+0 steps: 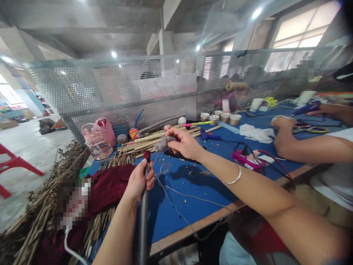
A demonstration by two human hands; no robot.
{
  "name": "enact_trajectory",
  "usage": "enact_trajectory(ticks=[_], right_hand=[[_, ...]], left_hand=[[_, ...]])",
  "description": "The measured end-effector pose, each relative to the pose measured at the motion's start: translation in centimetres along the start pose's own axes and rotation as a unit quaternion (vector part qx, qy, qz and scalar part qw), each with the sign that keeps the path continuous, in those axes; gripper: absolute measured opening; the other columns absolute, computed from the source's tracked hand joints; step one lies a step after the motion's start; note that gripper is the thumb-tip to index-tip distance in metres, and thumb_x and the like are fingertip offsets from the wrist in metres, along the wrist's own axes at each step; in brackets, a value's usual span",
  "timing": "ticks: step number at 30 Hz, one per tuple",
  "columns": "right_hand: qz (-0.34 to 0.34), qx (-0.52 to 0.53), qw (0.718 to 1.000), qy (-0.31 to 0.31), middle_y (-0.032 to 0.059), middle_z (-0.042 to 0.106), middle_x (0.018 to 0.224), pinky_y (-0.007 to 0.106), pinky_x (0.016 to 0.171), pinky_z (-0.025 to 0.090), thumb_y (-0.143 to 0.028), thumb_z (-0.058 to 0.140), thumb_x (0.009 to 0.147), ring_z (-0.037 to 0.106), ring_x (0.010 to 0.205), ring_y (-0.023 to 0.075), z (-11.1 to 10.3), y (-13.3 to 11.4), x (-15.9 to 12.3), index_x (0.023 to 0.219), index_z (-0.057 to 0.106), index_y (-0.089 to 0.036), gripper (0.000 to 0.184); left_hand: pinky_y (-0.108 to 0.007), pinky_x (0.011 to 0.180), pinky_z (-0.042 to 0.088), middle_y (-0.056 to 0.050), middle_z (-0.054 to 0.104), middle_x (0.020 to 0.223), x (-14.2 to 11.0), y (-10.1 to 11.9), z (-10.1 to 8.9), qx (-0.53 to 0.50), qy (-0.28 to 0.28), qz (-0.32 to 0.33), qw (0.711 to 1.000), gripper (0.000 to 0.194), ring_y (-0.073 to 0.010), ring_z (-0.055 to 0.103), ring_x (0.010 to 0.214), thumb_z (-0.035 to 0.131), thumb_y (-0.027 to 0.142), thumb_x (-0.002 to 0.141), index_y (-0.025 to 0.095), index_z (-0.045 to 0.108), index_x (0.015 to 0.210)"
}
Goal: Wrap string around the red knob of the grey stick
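My left hand (145, 176) is wrapped round a grey rod (143, 224), just below its upper end. Dark red material (147, 156) caps that end. To the right and a little higher, my right hand (185, 143) pinches a small bundle of grey yarn (164, 143). A thin strand hangs between the bundle and the rod's top. Loose grey string (176, 211) trails across the blue table and over its front edge.
Dark red cloth (110, 187) and dry plant stalks (35, 209) lie at left. Behind are wooden sticks (149, 140), a pink-lidded jug (97, 141) and a blue glue gun (209, 135). At right sit a magenta power strip (246, 160) and a co-worker's arms (300, 147). A perforated metal screen (132, 88) backs the table.
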State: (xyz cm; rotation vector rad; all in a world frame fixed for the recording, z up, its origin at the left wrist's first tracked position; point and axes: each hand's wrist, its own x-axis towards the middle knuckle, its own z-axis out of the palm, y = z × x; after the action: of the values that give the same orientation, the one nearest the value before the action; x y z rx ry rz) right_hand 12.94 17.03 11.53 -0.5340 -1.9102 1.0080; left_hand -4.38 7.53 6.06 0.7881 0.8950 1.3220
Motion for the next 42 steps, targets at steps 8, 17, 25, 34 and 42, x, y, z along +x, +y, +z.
enact_trajectory(ticks=[8,17,25,34,42], right_hand=[[0.016,-0.13,0.99,0.047,-0.0022,0.05,0.055,0.022,0.046,0.028,-0.016,0.05,0.06,0.037,0.048,0.0081,-6.8,1.8,0.2,0.065,0.058,-0.016,0.009],[0.088,0.313,0.863,0.386,-0.0033,0.042,0.048,0.018,0.032,0.016,-0.029,0.041,0.07,0.03,0.036,0.0077,-13.2,2.0,0.9,0.066,0.041,-0.02,0.01],[0.053,0.109,0.991,0.053,0.0001,0.052,0.057,0.022,0.04,0.032,-0.026,0.053,0.068,0.043,0.046,0.0095,-9.3,-1.9,-1.4,0.068,0.053,-0.018,0.008],[0.055,0.139,0.98,-0.132,-0.0026,0.05,0.077,0.021,0.049,0.043,-0.027,0.064,0.075,0.048,0.056,0.0075,2.3,-0.8,-0.9,0.087,0.046,-0.019,0.023],[0.05,0.113,0.98,-0.156,-0.0022,0.05,0.065,0.023,0.049,0.034,-0.015,0.048,0.064,0.042,0.055,0.0081,-1.4,-0.1,-0.6,0.073,0.05,-0.017,0.009]], left_hand=[[-0.014,0.028,0.023,0.011,0.033,0.043,-0.1,0.2,-0.2,-0.011,0.001,0.003,1.0,0.034,-0.0035,0.026,0.029,0.059,0.051,0.077,0.018,0.048,0.078],[-0.015,0.029,0.021,0.011,0.033,0.042,-0.1,0.4,-0.4,0.004,0.016,0.008,1.0,0.034,-0.0039,0.026,0.029,0.058,0.051,0.076,0.019,0.047,0.078],[-0.019,0.031,0.028,-0.003,0.063,0.054,0.4,0.0,-0.5,0.194,0.111,0.02,0.974,0.03,-0.0078,0.042,0.029,0.052,0.043,0.082,0.013,0.055,0.081],[-0.017,0.027,0.023,0.0,0.059,0.054,0.2,-0.3,0.4,0.026,0.034,-0.027,0.999,0.031,-0.0092,0.048,0.031,0.041,0.043,0.086,0.015,0.053,0.089],[-0.011,0.028,0.018,0.012,0.03,0.042,0.2,0.0,0.1,-0.042,-0.026,-0.042,0.998,0.036,-0.0027,0.024,0.031,0.063,0.05,0.072,0.019,0.045,0.075]])
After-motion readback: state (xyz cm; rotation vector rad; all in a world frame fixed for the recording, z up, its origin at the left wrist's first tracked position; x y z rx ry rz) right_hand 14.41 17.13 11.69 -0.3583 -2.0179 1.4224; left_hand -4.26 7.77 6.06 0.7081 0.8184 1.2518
